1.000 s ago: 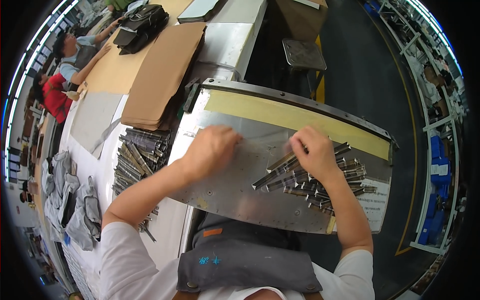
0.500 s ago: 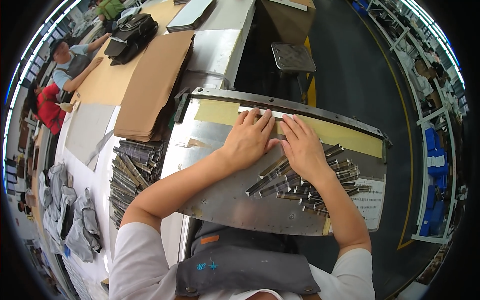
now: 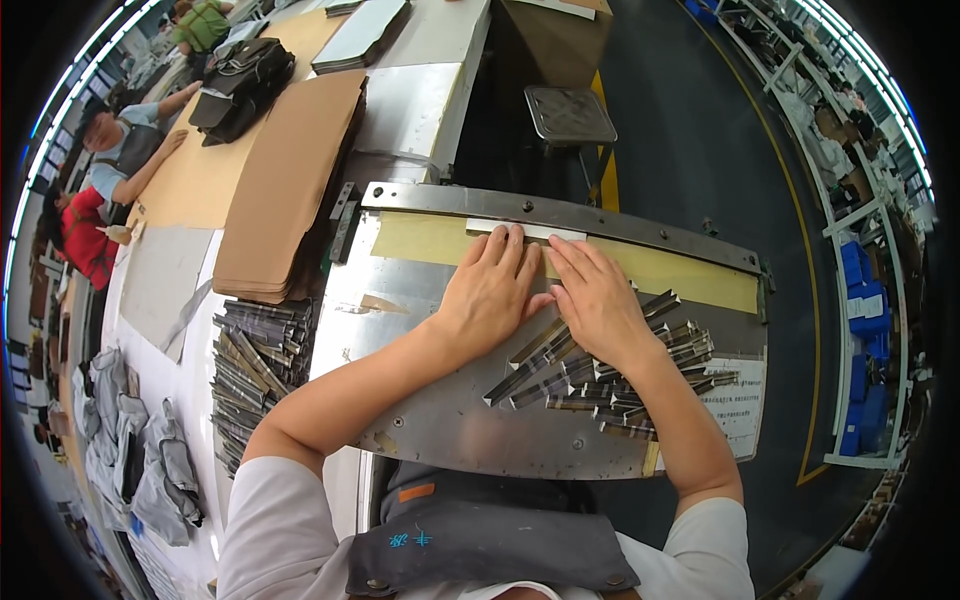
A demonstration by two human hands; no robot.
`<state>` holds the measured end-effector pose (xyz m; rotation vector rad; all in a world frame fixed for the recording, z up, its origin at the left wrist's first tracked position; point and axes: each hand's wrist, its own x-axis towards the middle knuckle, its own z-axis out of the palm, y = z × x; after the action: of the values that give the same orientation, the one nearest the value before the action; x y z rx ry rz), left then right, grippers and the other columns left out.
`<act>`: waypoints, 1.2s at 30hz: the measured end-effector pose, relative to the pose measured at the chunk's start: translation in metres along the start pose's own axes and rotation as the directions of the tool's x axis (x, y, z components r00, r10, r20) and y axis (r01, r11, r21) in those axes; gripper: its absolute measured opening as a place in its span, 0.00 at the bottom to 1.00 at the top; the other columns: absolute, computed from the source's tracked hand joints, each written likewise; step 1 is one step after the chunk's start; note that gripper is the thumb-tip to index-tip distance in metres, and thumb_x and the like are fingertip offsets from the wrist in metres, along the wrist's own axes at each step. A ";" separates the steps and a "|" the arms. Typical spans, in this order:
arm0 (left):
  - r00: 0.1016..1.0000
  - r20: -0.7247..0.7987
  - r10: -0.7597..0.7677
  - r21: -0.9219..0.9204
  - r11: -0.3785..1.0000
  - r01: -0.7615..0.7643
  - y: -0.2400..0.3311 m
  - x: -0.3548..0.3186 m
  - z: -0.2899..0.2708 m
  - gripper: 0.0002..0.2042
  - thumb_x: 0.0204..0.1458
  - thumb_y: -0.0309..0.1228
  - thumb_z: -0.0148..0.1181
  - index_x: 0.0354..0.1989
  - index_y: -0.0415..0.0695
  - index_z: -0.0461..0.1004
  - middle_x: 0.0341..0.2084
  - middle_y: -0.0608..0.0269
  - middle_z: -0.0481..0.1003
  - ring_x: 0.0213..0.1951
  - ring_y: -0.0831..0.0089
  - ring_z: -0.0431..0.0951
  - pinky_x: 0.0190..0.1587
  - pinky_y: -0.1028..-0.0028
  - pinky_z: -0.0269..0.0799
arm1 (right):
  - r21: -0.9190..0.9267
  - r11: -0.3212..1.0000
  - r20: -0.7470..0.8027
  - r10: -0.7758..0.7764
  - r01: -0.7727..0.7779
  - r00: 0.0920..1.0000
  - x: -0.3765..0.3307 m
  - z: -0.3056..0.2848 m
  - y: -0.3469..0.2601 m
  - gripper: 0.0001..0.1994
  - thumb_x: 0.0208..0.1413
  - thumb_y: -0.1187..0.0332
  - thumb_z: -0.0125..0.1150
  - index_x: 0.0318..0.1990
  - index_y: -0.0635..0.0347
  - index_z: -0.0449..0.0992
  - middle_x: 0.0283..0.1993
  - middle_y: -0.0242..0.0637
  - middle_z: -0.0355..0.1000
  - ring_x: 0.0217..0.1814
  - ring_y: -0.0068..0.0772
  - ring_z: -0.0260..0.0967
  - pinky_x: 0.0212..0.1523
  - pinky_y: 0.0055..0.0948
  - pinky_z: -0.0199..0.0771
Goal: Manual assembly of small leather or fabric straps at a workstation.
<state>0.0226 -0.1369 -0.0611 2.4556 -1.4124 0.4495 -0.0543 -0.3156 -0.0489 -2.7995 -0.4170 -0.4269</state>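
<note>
A thin pale strip [image 3: 527, 229] lies flat on a yellow band [image 3: 640, 268] at the far edge of a metal plate [image 3: 440, 420], tucked against a dark metal bar [image 3: 560, 216] with bolts along it. Both hands press down on the strip side by side: the left hand [image 3: 490, 292] with fingers flat and together, and the right hand [image 3: 598, 300] just beside it, thumbs nearly touching. Neither grip is clamped around anything; both palms lie open on the strip and the band. Just behind the right hand, a loose heap of narrow grey metal pieces [image 3: 610, 370] is fanned across the plate, some under the wrist. A second, larger stack of the same grey pieces [image 3: 255, 370] sits on the white worktop [image 3: 190, 400] to the left, beside a pile of brown cardboard sheets [image 3: 290, 185]. Grey gloves [image 3: 130, 450] lie further left, and other people sit at the far left edge. The likely risk here is the strip sliding crooked under uneven pressure, or fingertips resting too close to the bar; the right forearm could also nudge the loose heap out of order.
</note>
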 end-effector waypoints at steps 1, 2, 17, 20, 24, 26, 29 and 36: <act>1.000 0.005 -0.004 -0.013 1.000 0.004 0.000 0.001 0.000 0.28 0.55 0.46 0.55 0.55 0.34 0.67 0.56 0.39 0.65 0.58 0.47 0.65 0.60 0.56 0.60 | -0.010 1.000 -0.008 -0.010 0.010 1.000 0.000 0.000 0.000 0.22 0.57 0.68 0.56 0.57 0.68 0.68 0.64 0.44 0.63 0.64 0.46 0.60 0.63 0.42 0.61; 1.000 0.006 -0.002 -0.016 1.000 0.002 0.001 0.001 -0.001 0.28 0.55 0.46 0.55 0.55 0.34 0.67 0.56 0.39 0.65 0.58 0.47 0.65 0.60 0.56 0.60 | -0.020 1.000 -0.016 -0.020 0.020 1.000 0.000 0.000 0.000 0.21 0.57 0.68 0.57 0.57 0.69 0.68 0.63 0.46 0.63 0.64 0.47 0.61 0.62 0.42 0.62; 1.000 0.029 -0.007 0.029 1.000 0.006 0.010 0.004 -0.013 0.26 0.54 0.46 0.57 0.50 0.32 0.71 0.42 0.48 0.72 0.47 0.54 0.71 0.53 0.61 0.65 | 0.146 0.989 -0.079 0.030 -0.018 0.996 -0.003 -0.005 0.000 0.19 0.53 0.75 0.57 0.53 0.68 0.70 0.54 0.47 0.68 0.59 0.48 0.63 0.60 0.43 0.64; 0.997 0.079 -0.022 -0.003 1.000 0.023 0.010 0.005 -0.017 0.22 0.53 0.43 0.59 0.47 0.36 0.72 0.38 0.52 0.71 0.43 0.57 0.71 0.50 0.62 0.66 | 0.132 0.991 -0.122 0.044 -0.027 0.992 -0.003 -0.009 0.001 0.20 0.52 0.77 0.55 0.55 0.67 0.69 0.56 0.46 0.68 0.61 0.47 0.63 0.61 0.42 0.63; 0.988 0.068 0.139 -0.195 0.973 -0.124 0.000 0.001 -0.015 0.16 0.49 0.37 0.61 0.43 0.39 0.74 0.40 0.52 0.72 0.45 0.57 0.72 0.51 0.63 0.67 | 0.100 0.991 -0.114 -0.080 0.091 0.990 0.000 -0.006 -0.002 0.22 0.52 0.77 0.55 0.57 0.67 0.68 0.58 0.46 0.67 0.63 0.45 0.62 0.62 0.41 0.62; 0.977 -0.016 0.213 -0.265 0.941 -0.209 -0.008 0.002 -0.013 0.15 0.48 0.34 0.61 0.42 0.39 0.74 0.40 0.52 0.72 0.46 0.56 0.72 0.52 0.63 0.67 | 0.106 0.992 -0.009 -0.075 0.075 0.997 -0.003 -0.004 -0.002 0.24 0.53 0.76 0.55 0.60 0.67 0.66 0.61 0.47 0.66 0.65 0.44 0.61 0.63 0.41 0.62; 0.980 0.065 0.186 -0.167 0.971 -0.173 -0.013 0.006 -0.017 0.15 0.47 0.31 0.60 0.42 0.36 0.73 0.43 0.50 0.72 0.48 0.55 0.73 0.53 0.61 0.68 | 0.074 0.997 0.000 -0.030 0.030 1.000 -0.005 -0.005 -0.004 0.24 0.54 0.75 0.56 0.60 0.68 0.66 0.63 0.47 0.64 0.64 0.46 0.62 0.64 0.40 0.62; 0.993 -0.024 0.113 0.023 0.993 -0.112 -0.005 0.005 -0.003 0.21 0.55 0.36 0.57 0.52 0.33 0.70 0.52 0.43 0.70 0.55 0.49 0.69 0.57 0.60 0.66 | -0.026 1.000 -0.024 -0.001 0.000 1.000 -0.005 0.000 -0.006 0.25 0.55 0.71 0.57 0.60 0.70 0.65 0.63 0.47 0.64 0.66 0.47 0.59 0.64 0.41 0.61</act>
<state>0.0290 -0.1370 -0.0564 2.3861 -1.5492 0.5206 -0.0609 -0.3116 -0.0491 -2.8164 -0.4095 -0.4693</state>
